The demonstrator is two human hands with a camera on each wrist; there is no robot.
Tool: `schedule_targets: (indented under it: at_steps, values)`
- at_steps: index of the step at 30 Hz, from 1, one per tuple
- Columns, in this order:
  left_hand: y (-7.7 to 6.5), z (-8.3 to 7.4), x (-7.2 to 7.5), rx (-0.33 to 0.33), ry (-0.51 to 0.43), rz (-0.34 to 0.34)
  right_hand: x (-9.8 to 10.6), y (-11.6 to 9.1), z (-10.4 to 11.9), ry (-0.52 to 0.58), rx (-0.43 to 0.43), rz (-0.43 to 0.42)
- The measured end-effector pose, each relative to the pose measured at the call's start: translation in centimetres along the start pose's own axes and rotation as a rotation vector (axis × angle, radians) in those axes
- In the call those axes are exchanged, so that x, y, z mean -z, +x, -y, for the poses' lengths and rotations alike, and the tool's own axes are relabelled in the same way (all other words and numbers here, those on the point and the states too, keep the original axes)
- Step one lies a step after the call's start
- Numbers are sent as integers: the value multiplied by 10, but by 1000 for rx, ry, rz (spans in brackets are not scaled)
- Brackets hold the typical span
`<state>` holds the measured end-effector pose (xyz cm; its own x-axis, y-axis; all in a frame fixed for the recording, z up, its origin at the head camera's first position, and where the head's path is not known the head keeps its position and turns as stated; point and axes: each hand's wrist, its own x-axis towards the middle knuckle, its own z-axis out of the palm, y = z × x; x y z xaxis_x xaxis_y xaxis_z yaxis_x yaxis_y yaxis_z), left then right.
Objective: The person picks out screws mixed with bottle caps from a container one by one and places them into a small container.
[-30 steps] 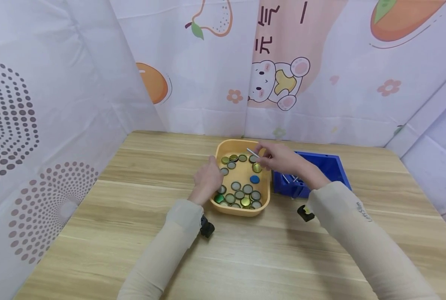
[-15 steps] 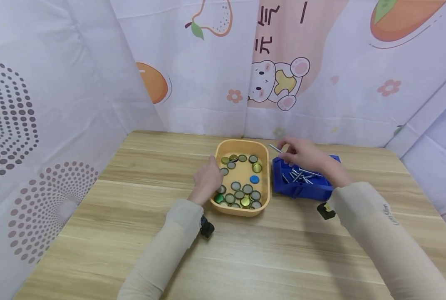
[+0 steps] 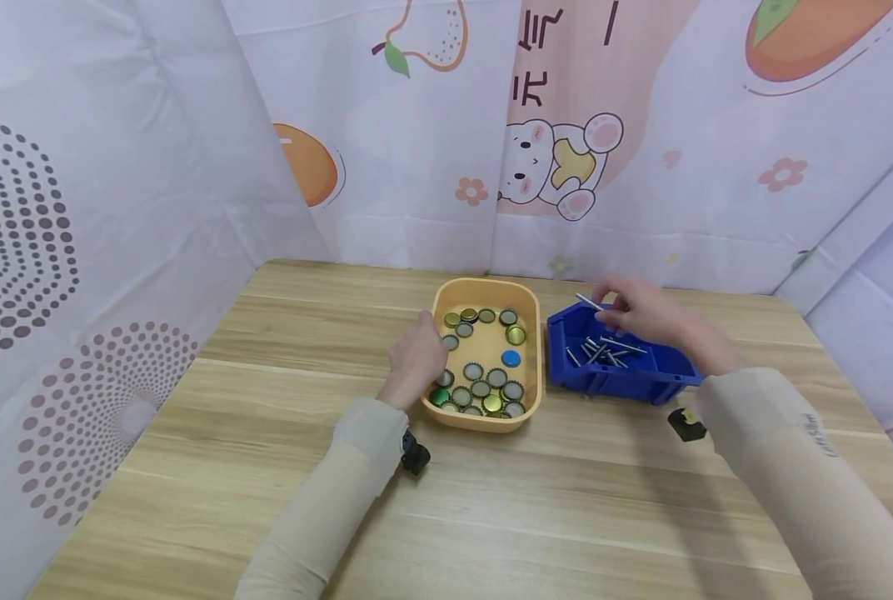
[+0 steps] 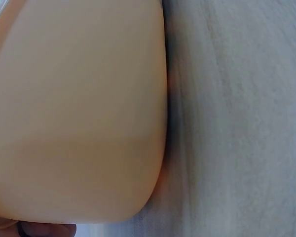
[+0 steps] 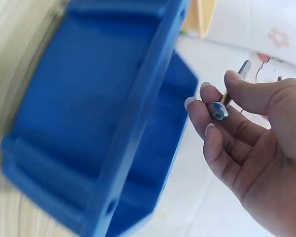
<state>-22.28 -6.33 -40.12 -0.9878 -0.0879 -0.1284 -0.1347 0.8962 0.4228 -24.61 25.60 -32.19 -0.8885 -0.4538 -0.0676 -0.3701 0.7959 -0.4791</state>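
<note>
My left hand [image 3: 416,350] grips the left rim of a yellow plastic tray [image 3: 484,423]; its fingertips [image 4: 52,230] show at the lower edge of the left wrist view. Inside the tray lie several bottle caps [image 3: 496,377], mostly silver and gold, with a green one and a blue one [image 3: 510,358]. My right hand [image 3: 645,312] pinches a silver screw [image 5: 218,109] between thumb and fingers, its head toward the right wrist camera. That hand is above a blue plastic bin [image 3: 604,383], where several more screws [image 3: 600,350] lie loose.
The bin stands just right of the tray on a wood-grain table [image 3: 304,350]. Behind the table hangs a printed white curtain [image 3: 416,225], and another [image 3: 117,208] runs along the left side.
My right hand has moved right with the screw, from over the tray to over the blue bin. The left hand and the tray have stayed put.
</note>
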Motion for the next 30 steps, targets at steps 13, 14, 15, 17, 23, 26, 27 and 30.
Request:
schedule_targets:
  at_steps: [13, 14, 15, 17, 23, 26, 27, 30]
  values:
    - [-1, 0, 1, -12, -1, -5, 2, -17, -36, -270, -11, 15]
    - [-1, 0, 1, -12, -3, -4, 2, -17, -37, -292, -9, 18]
    - [-1, 0, 1, -11, -6, -3, 1, -17, -38, -312, -7, 19]
    - [-1, 0, 0, -10, -11, -2, 1, -17, -38, -341, -8, 36]
    - [-1, 0, 1, -12, -19, -3, -2, -17, -37, -414, -5, 70]
    - [-1, 0, 1, -11, -20, -4, -2, -17, -37, -403, -18, 77]
    - [-1, 0, 1, -11, -20, -4, -2, -17, -37, -393, -24, 77]
    - [-1, 0, 1, -10, -20, -3, -1, -16, -35, -368, -28, 70]
